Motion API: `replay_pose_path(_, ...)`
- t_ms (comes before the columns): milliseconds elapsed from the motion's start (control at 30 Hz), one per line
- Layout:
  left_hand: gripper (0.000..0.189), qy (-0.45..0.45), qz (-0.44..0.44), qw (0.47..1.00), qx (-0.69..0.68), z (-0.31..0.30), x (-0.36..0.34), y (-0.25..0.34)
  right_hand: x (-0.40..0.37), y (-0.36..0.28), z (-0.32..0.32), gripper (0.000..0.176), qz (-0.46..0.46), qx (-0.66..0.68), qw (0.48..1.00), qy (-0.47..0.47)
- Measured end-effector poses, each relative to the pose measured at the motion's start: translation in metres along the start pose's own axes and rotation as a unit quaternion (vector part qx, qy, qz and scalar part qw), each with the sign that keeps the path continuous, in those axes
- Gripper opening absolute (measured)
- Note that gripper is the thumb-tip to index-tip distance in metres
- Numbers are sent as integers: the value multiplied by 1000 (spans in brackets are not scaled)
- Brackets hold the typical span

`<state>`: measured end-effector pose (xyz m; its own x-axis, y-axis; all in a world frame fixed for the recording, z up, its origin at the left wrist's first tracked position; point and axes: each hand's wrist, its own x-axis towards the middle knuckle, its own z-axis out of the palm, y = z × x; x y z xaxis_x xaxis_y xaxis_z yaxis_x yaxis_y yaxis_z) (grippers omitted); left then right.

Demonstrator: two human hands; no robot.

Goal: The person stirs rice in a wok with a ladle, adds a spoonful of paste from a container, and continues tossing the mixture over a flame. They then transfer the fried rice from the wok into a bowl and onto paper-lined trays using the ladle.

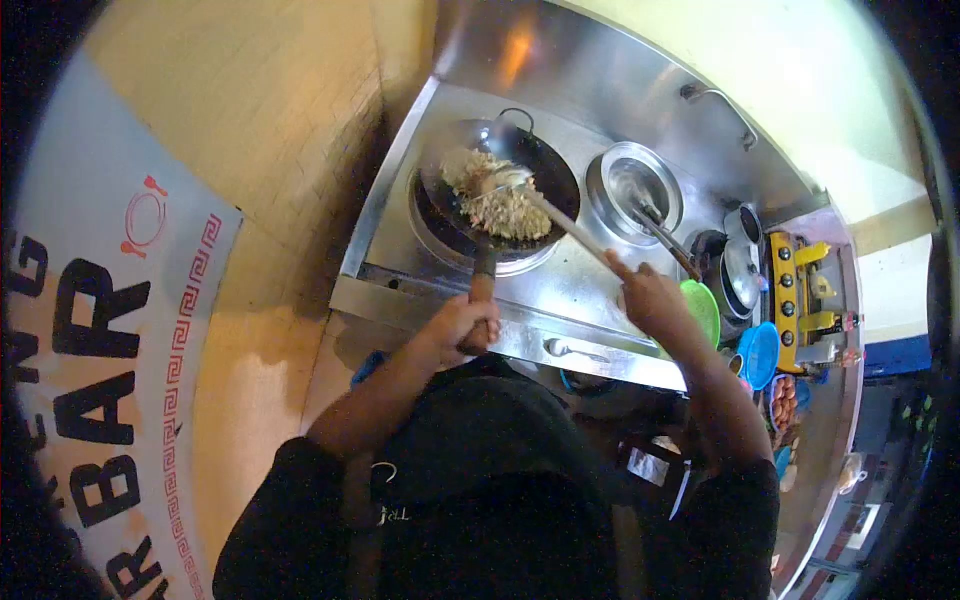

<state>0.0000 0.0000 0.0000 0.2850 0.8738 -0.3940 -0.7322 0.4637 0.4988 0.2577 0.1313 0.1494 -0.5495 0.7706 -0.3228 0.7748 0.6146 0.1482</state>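
My left hand (462,325) is wrapped round the wooden handle (483,272) of a dark wok (560,182). The wok sits over the round burner on the steel stove. Fried rice (505,214), or something much like it, lies heaped in the wok. My right hand (655,297) grips the long shaft of a wok ladle (570,226). The ladle's metal head rests among the food, partly covered by it. Steam or blur softens the wok's left side.
Right of the wok stands a round metal pot (632,185) with long-handled utensils in it. A spoon (575,349) lies on the stove's front ledge. Further right are a green basin (701,310), a blue bowl (759,354), lidded pots (740,275), a yellow gas stove (787,285) and eggs (784,402).
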Motion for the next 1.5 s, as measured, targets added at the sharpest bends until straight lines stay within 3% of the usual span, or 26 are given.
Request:
replay_pose_path(67, 10, 27, -7, 1000, -13, -14, 2, 13, -14, 16, -8, 59, -39, 10, 998, 39)
replay_pose_path(133, 9, -18, -12, 998, -62, 0, 33, -11, -37, 45, -44, 59, -10, -45, 999, -12)
replay_pose_path(233, 10, -7, -15, 998, -63, -18, 28, -7, -33, 40, -4, 61, -25, -62, 997, -32)
replay_pose_path(367, 16, -6, -29, 999, -46, -38, 34, -13, 40, -12, 87, 61, 50, 73, 996, 22)
replay_pose_path(467, 21, 49, -35, 997, -45, -37, 27, -10, 59, -28, 98, 63, 74, 175, 981, 40)
replay_pose_path(633, 26, 20, -24, 998, -48, -58, 39, -26, 141, -63, 84, 63, 49, 279, 957, 68)
replay_pose_path(767, 21, 29, -23, 999, 8, -50, 39, -15, 67, -64, 70, 64, -20, 120, 992, -18)
replay_pose_path(867, 15, 38, -46, 998, 12, -36, 35, -27, 10, -41, 61, 60, 9, 39, 997, -73)
replay_pose_path(933, 12, 23, -32, 999, -3, 30, 9, -13, 6, -12, 63, 57, 2, -56, 998, -1)
replay_pose_path(967, 10, 17, -24, 999, -27, 53, -4, -17, 5, -3, 38, 58, 10, -89, 996, -9)
replay_pose_path(1100, 15, 75, -8, 996, 51, 16, 27, -18, -18, 34, -15, 57, 5, -120, 990, 68)
replay_pose_path(1200, 13, 31, -17, 997, -64, 4, 35, -22, -31, 44, -25, 57, -25, -150, 986, 74)
replay_pose_path(1233, 11, 26, -17, 995, -100, 0, 36, -25, -21, 35, -20, 57, 22, -136, 990, -12)
replay_pose_path(1300, 11, 18, -23, 996, -86, -11, 39, -32, 21, 35, 46, 57, 48, 11, 999, 20)
replay_pose_path(1367, 12, 2, -10, 998, -70, -22, 48, -29, 52, 23, 62, 53, 90, 153, 984, 20)
replay_pose_path(1433, 13, 5, -23, 1000, -18, -36, 48, -31, 62, 9, 84, 49, 31, 269, 950, 153)
replay_pose_path(1500, 12, 22, -11, 1000, -7, -42, 52, -36, 89, -6, 91, 47, 56, 320, 929, 179)
